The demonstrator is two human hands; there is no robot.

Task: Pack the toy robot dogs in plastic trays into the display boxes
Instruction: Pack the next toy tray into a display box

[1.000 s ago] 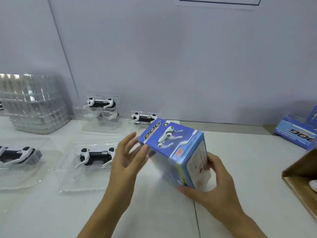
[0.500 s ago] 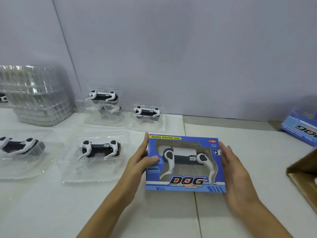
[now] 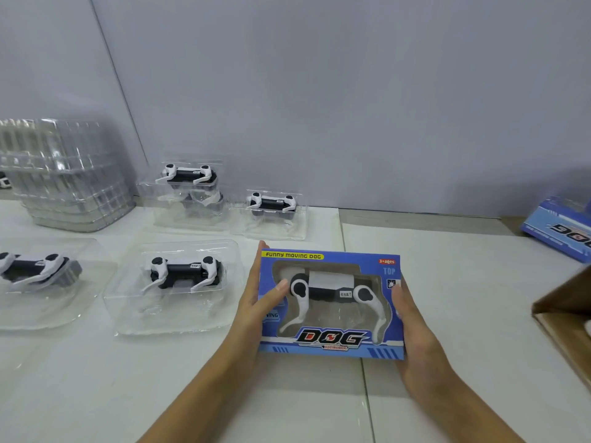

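White tabletop (image 3: 96, 394) fills the foreground, and near its middle both hands grasp a blue display box (image 3: 329, 343) holding a toy dog (image 3: 331, 290): the left hand (image 3: 256, 306) clasps its nine o'clock edge, the right hand (image 3: 415, 330) its three o'clock edge. Farther off toward ten o'clock, trayed dogs (image 3: 184, 274) lie beside stacked clear trays (image 3: 64, 174); another box (image 3: 563, 231) sits at two o'clock.
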